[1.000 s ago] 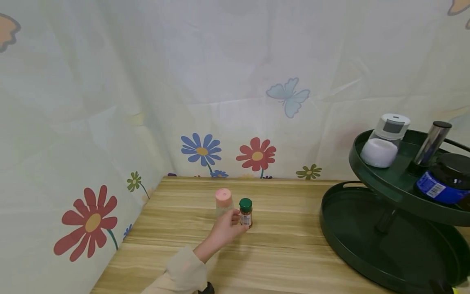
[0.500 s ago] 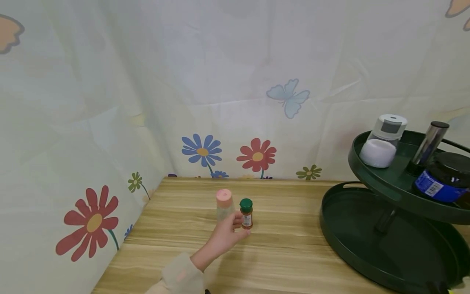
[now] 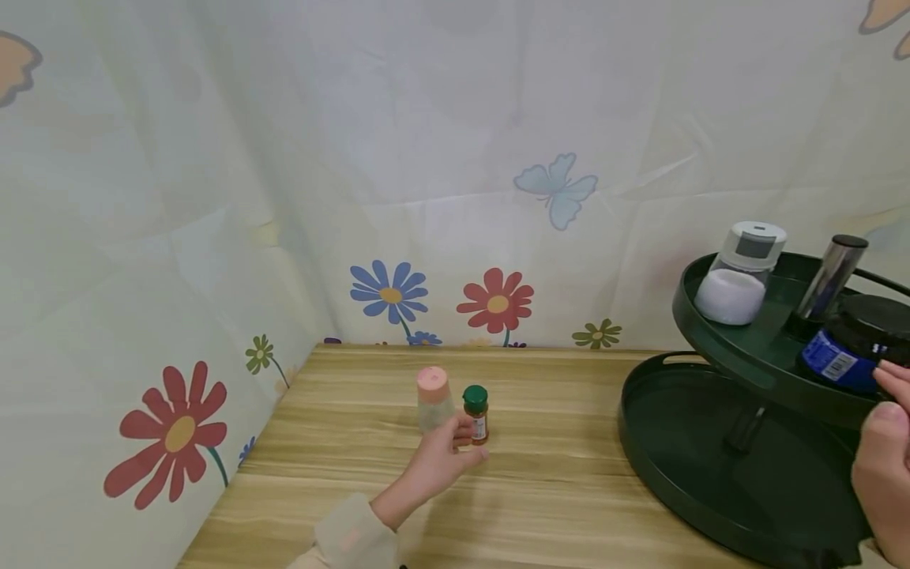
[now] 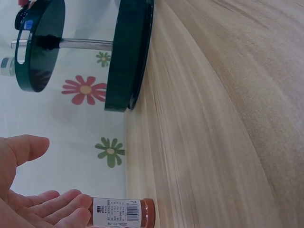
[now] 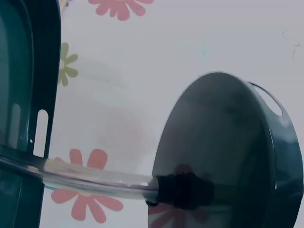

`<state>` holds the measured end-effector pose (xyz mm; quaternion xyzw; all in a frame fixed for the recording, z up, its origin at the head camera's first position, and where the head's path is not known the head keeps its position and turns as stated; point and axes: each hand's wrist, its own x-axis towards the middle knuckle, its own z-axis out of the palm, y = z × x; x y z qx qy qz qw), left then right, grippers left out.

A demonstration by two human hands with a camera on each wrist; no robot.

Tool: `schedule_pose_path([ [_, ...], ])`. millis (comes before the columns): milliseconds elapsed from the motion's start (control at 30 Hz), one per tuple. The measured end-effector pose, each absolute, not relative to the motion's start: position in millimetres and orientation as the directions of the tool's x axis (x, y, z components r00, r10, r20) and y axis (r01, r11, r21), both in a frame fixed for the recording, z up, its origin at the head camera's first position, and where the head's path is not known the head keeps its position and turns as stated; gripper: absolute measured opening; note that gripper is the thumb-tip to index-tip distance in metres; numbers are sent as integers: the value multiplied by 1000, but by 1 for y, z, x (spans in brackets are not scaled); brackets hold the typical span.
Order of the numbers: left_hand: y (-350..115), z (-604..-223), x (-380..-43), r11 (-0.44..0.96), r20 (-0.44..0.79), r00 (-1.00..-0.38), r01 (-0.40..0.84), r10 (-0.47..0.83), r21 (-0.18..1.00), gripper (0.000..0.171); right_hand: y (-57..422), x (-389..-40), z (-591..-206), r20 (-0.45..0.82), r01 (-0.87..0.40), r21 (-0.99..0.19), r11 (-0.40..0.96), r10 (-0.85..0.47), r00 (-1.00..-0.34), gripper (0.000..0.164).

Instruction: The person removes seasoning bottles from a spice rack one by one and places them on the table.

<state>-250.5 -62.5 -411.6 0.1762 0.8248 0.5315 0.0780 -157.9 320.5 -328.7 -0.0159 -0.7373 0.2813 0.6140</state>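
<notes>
A small spice bottle [image 3: 479,428] with a green cap stands upright on the wooden table. Close on its left side is my left hand [image 3: 435,466], its thumb apart from the bottle. In the left wrist view the fingertips [image 4: 81,214] lie against or just beside the labelled spice bottle [image 4: 116,213]; which one, I cannot tell. Behind the hand stands a clear shaker bottle [image 3: 434,387] with a pink cap, its lower part partly hidden. At the right edge my right hand [image 3: 884,478], partly cut off, has fingertips before a dark jar [image 3: 839,359] with a blue label.
A dark green two-tier round rack stands at right, with a lower tray [image 3: 682,442] and an upper tray [image 3: 753,359]. The upper one bears a white-capped dispenser [image 3: 746,269] and the metal post [image 3: 833,276]. A floral curtain [image 3: 455,158] hangs behind the table [image 3: 554,474].
My right hand has come into the head view from the right, beside the jar. My left thumb has drawn off the spice bottle, which stays in place.
</notes>
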Motion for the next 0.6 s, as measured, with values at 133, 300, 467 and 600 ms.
schedule_pose_path([
  [133,-62,-410,-248,359,56,-927,199,371,912,52,318,-163,-327,939,-434,-344,833,305,-160,33],
  [300,-60,-412,-250,356,43,-924,189,379,915,52,323,-168,-332,939,-472,-345,812,297,-175,30],
  [467,-53,-413,-252,349,20,-918,171,396,921,53,327,-168,-336,919,-440,-393,807,341,-197,28],
  [600,-47,-413,-252,349,6,-918,156,397,924,52,327,-169,-335,909,-448,-418,791,364,-205,29],
])
